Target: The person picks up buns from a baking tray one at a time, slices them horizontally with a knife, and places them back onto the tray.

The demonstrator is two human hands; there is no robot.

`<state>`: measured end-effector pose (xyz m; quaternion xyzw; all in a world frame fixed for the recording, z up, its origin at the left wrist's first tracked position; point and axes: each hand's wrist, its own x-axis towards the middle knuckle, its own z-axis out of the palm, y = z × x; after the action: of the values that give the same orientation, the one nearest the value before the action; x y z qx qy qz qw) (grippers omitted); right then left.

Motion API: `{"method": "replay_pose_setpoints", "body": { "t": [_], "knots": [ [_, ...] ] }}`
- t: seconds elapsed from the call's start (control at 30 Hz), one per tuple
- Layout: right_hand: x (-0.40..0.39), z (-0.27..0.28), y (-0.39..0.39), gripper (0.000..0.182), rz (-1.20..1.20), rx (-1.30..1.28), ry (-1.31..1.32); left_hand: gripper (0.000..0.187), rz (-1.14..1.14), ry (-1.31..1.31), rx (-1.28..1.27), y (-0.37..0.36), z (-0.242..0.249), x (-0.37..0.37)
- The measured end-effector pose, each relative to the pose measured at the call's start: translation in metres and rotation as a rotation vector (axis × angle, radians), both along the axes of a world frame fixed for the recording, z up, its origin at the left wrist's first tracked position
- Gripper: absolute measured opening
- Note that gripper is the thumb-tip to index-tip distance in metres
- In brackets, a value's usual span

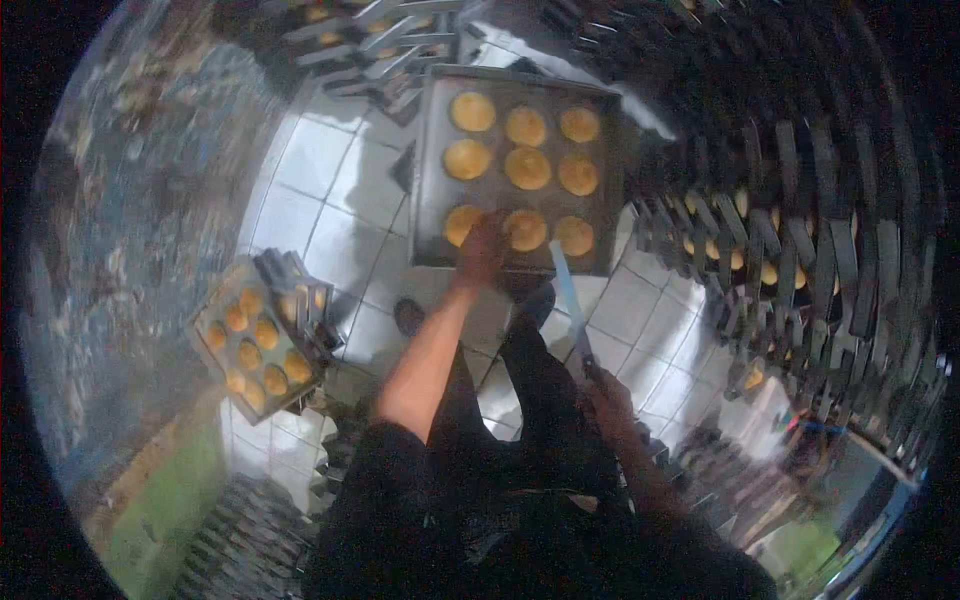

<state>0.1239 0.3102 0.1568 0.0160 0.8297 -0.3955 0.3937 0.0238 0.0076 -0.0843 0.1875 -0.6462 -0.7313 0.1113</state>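
Observation:
A dark baking tray (430, 190) in front of me carries several round golden buns, such as the middle one (528, 168), set in rows. My left hand (484, 248) reaches over the tray's near edge, between the front-left bun (461, 227) and the front-middle bun (525, 231). Its fingers are dark and blurred, so their grip cannot be made out. In my right hand (607, 400) is a long-bladed knife (568, 290), held by its dark handle. The blade points forward, with its tip near the front-right bun (573, 237).
A second tray of buns (250, 400) stands low on the left. Racks with stacked trays (760, 250) line the right side, and more buns and racks (380, 45) show at the far left. A tiled floor (320, 160) lies below, beside a worn blue-grey wall (130, 220).

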Motion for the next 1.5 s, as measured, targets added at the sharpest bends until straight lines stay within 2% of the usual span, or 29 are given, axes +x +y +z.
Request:
{"method": "replay_pose_setpoints", "body": {
  "t": [0.03, 0.07, 0.13, 0.2, 0.23, 0.3, 0.4, 0.43, 0.47, 0.5, 0.53, 0.57, 0.6, 0.63, 0.67, 0.73, 0.8, 0.83, 0.87, 0.93, 1.0, 1.03, 1.13, 1.2, 1.27, 1.37, 1.5],
  "knots": [
    [-0.008, 0.026, 0.001, 0.025, -0.253, 0.01, -0.131, 0.035, -0.006, 0.114, 0.09, 0.015, -0.035, -0.019],
    [-0.012, 0.042, 0.005, 0.025, -0.506, 0.016, -0.264, 0.04, -0.211, 0.099, -0.498, 0.012, -0.066, -0.028],
    [-0.019, 0.05, 0.027, 0.025, -0.521, -0.016, -0.2, 0.044, -0.432, 0.096, -1.091, 0.021, -0.065, -0.04],
    [-0.019, 0.039, 0.06, 0.025, -0.48, -0.031, -0.106, 0.066, -0.496, -0.398, -0.787, 0.031, -0.003, -0.055],
    [-0.007, 0.012, 0.086, 0.025, -0.416, -0.018, -0.075, 0.066, -0.514, -0.389, -0.809, 0.036, 0.011, -0.063],
    [0.019, -0.046, 0.126, 0.026, -0.305, 0.013, -0.013, 0.066, -0.701, -0.663, -0.87, 0.047, 0.032, -0.069],
    [-0.003, -0.027, 0.122, 0.021, -0.329, -0.12, 0.068, 0.067, -0.687, -0.65, -0.939, 0.074, 0.074, -0.062],
    [-0.017, -0.017, 0.117, 0.024, -0.276, -0.156, 0.21, 0.067, -0.686, -0.637, -0.956, 0.076, 0.059, -0.055],
    [-0.031, 0.0, 0.114, 0.025, -0.249, -0.179, 0.286, 0.067, -0.534, -0.475, -0.693, 0.076, 0.023, -0.044],
    [-0.045, 0.018, 0.11, 0.027, -0.222, -0.2, 0.363, 0.067, -0.38, -0.311, -0.43, 0.074, 0.011, -0.04],
    [-0.061, 0.042, 0.105, 0.031, -0.306, -0.318, 0.176, 0.067, -0.37, -0.297, -0.446, 0.078, 0.048, -0.051],
    [-0.076, 0.057, 0.098, 0.036, -0.377, -0.442, -0.012, 0.067, -0.344, -0.405, -0.424, 0.081, 0.091, -0.062],
    [-0.087, 0.065, 0.089, 0.036, -0.357, -0.47, 0.006, 0.068, -0.31, -0.512, -0.401, 0.077, 0.132, -0.07],
    [-0.098, 0.073, 0.077, 0.037, -0.38, -0.524, 0.069, 0.068, -0.283, -0.49, -0.426, 0.06, 0.146, -0.072],
    [-0.109, 0.084, 0.065, 0.038, -0.381, -0.567, 0.112, 0.068, -0.317, -0.184, -0.668, 0.043, 0.161, -0.074],
    [-0.134, 0.113, 0.037, 0.04, -0.36, -0.632, 0.147, 0.069, -0.319, 0.142, -0.937, 0.019, 0.219, -0.078],
    [-0.15, 0.132, 0.001, 0.041, -0.311, -0.686, 0.167, 0.056, -0.081, -0.068, 0.36, 0.01, 0.292, -0.08],
    [-0.156, 0.13, -0.02, 0.041, -0.247, -0.647, 0.291, 0.059, -0.021, 0.046, 0.431, 0.004, 0.322, -0.077],
    [-0.162, 0.129, -0.04, 0.042, -0.202, -0.607, 0.348, 0.065, -0.03, 0.132, 0.532, -0.012, 0.33, -0.078],
    [-0.175, 0.155, -0.084, 0.044, -0.118, -0.524, 0.464, 0.063, 0.047, 0.167, 0.665, -0.037, 0.36, -0.079],
    [-0.168, 0.201, -0.119, 0.045, -0.132, -0.525, 0.342, 0.062, 0.014, 0.22, 0.703, -0.066, 0.379, -0.084],
    [-0.17, 0.188, -0.139, 0.049, -0.11, -0.68, 0.524, 0.062, -0.019, 0.24, 0.753, -0.077, 0.383, -0.083],
    [-0.161, 0.221, -0.162, 0.047, -0.097, -0.592, 0.544, 0.058, 0.003, 0.29, 0.721, -0.098, 0.401, -0.082],
    [-0.156, 0.228, -0.171, 0.047, -0.094, -0.599, 0.507, 0.057, -0.026, 0.304, 0.703, -0.109, 0.411, -0.08],
    [-0.152, 0.222, -0.174, 0.046, -0.093, -0.684, 0.649, 0.056, -0.055, 0.314, 0.693, -0.116, 0.416, -0.082],
    [-0.139, 0.244, -0.164, 0.044, -0.065, -0.555, 0.646, 0.054, -0.112, 0.338, 0.699, -0.124, 0.413, -0.088],
    [-0.124, 0.226, -0.149, 0.044, -0.106, -0.586, 0.594, 0.051, -0.085, 0.32, 0.667, -0.121, 0.408, -0.09]
  ]
}}
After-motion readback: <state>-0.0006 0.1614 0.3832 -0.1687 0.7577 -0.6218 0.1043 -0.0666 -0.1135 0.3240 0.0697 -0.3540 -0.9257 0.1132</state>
